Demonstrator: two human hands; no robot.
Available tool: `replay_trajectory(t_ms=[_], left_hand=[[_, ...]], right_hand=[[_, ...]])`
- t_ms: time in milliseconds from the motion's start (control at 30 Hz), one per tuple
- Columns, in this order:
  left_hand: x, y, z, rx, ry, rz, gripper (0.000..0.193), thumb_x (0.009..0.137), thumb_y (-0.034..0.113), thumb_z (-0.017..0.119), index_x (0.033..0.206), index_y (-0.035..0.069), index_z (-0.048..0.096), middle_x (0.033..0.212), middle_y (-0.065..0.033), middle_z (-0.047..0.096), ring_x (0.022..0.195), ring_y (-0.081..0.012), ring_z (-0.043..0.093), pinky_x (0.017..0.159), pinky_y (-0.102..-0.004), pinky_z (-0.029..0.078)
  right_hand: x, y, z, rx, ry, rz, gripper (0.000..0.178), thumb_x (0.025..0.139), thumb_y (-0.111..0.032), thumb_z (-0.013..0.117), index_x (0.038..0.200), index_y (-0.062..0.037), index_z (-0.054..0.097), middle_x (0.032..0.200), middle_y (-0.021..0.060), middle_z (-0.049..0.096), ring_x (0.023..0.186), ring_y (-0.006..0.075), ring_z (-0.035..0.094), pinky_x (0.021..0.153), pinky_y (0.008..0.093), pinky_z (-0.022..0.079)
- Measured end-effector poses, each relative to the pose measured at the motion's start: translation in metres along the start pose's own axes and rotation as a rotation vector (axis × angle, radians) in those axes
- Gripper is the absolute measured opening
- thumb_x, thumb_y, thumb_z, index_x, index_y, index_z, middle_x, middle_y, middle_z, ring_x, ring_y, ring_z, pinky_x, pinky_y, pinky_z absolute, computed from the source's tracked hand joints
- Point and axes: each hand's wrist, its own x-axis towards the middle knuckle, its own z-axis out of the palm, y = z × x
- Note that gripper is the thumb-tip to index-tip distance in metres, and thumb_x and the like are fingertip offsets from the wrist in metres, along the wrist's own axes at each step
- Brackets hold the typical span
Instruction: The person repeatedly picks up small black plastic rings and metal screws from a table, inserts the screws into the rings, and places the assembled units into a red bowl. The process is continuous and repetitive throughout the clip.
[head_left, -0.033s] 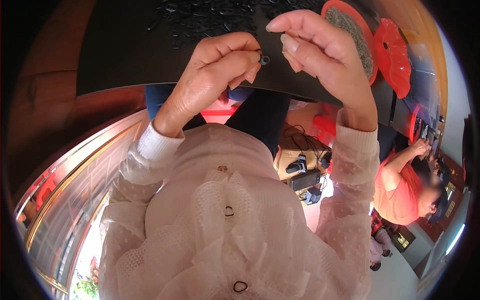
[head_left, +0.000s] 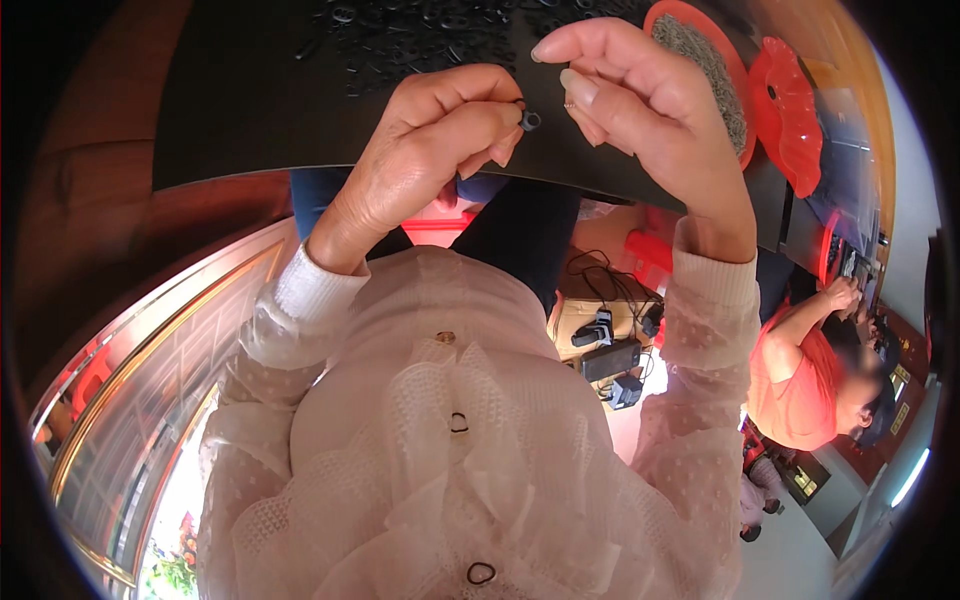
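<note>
Above the dark table, my left hand pinches a small black piece with a round ring end between thumb and fingers. My right hand is a little way off to the right, its index finger raised and curved. Between its thumb and lower fingers shows the end of a tiny coiled piece, like a small spring. The two hands do not touch. Beyond them, many loose black pieces of similar look lie scattered on the table.
A red bowl full of fine grey metal bits stands right of my right hand. Beside it is a red wavy-edged dish. Below the table, a box carries black adapters and cables. A person in orange works at the right.
</note>
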Motion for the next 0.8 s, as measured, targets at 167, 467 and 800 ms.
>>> replay_trajectory(t_ms=[167, 467, 800], left_hand=[[0.000, 0.000, -0.002, 0.043, -0.022, 0.017, 0.013, 0.083, 0.012, 0.050, 0.077, 0.003, 0.057, 0.064, 0.0021, 0.051, 0.054, -0.0030, 0.038, 0.047, -0.0205, 0.029], [-0.001, 0.001, -0.004, 0.040, -0.047, 0.006, 0.014, 0.082, 0.014, 0.050, 0.073, 0.003, 0.055, 0.062, 0.0033, 0.048, 0.055, -0.0031, 0.038, 0.047, -0.0216, 0.028], [-0.002, -0.002, -0.006, 0.044, -0.054, 0.042, 0.015, 0.082, 0.013, 0.050, 0.074, 0.003, 0.055, 0.062, 0.0015, 0.048, 0.054, -0.0041, 0.037, 0.049, -0.0219, 0.029]], right_hand=[[0.006, -0.014, 0.005, 0.098, -0.076, 0.112, 0.020, 0.091, 0.002, 0.051, 0.111, 0.0016, 0.051, 0.080, -0.0021, 0.052, 0.068, 0.0022, 0.045, 0.060, 0.0173, 0.038], [0.011, -0.015, 0.011, 0.033, -0.103, 0.082, 0.019, 0.090, 0.003, 0.052, 0.109, 0.0009, 0.051, 0.079, -0.0023, 0.053, 0.067, 0.0016, 0.045, 0.059, 0.0168, 0.037], [0.011, -0.014, 0.017, -0.051, -0.072, 0.036, 0.017, 0.090, 0.004, 0.052, 0.107, 0.0010, 0.051, 0.082, -0.0004, 0.056, 0.074, 0.0028, 0.050, 0.065, 0.0170, 0.041]])
